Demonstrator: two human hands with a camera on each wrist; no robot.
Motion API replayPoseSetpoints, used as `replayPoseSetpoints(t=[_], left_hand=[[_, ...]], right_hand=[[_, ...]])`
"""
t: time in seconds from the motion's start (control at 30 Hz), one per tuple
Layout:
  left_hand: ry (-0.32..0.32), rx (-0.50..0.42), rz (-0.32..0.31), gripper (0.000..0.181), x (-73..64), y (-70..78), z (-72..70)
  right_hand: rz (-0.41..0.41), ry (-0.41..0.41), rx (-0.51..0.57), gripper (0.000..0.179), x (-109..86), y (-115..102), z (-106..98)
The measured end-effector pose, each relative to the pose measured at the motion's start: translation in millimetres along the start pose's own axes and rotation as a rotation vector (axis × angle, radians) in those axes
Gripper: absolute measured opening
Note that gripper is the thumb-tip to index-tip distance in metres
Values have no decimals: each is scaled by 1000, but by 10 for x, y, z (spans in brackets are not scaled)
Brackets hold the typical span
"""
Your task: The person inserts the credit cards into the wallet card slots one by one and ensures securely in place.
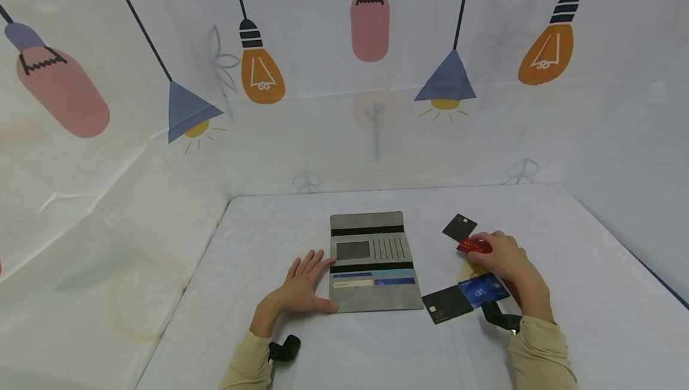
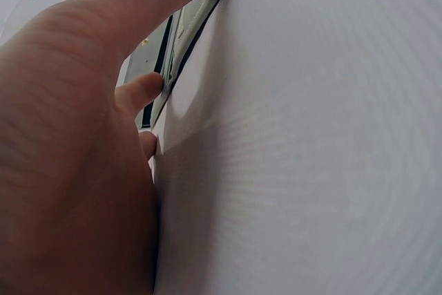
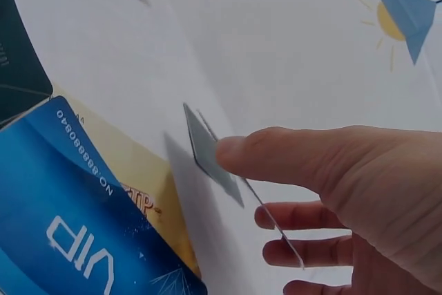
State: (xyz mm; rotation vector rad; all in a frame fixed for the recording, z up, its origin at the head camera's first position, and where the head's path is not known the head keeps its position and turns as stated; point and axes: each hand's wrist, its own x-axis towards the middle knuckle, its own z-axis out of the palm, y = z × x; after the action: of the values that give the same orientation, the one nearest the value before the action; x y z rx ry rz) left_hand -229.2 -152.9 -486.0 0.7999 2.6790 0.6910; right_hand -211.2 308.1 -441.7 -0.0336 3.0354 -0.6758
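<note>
A grey wallet (image 1: 377,301) lies unfolded on the table, with several cards in its lower slots. My left hand (image 1: 301,291) rests at its left side, fingers spread, thumb and fingertips touching its edge; the left wrist view shows the same hand (image 2: 76,122) close up. My right hand (image 1: 503,256) pinches a red card (image 1: 473,245) between thumb and fingers, tilted above the table. From the right wrist the held card appears almost edge-on, the thumb (image 3: 269,153) against it. Beyond it lies a black card (image 1: 459,228).
Below the right hand, a blue VIP card (image 1: 479,290) overlaps a black VIP card (image 1: 447,304) and a yellow card (image 1: 467,270). Something red (image 1: 511,290) shows partly under the right wrist. White cloth (image 1: 377,139) with printed lamps hangs behind the table.
</note>
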Motion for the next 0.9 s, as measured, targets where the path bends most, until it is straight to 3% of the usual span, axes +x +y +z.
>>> replayPoseSetpoints(t=[0.43,0.63,0.9], left_hand=[[2,-3,-1,99,-2,9,-1],[1,-12,-15,99,-4,36,-26],[7,-1,-6,99,2,7,-11]], right_hand=[[-161,80,68,31,134,-283,138],[-232,124,62,28,270,-471,242],[-261,193,38,31,385,-721,381]])
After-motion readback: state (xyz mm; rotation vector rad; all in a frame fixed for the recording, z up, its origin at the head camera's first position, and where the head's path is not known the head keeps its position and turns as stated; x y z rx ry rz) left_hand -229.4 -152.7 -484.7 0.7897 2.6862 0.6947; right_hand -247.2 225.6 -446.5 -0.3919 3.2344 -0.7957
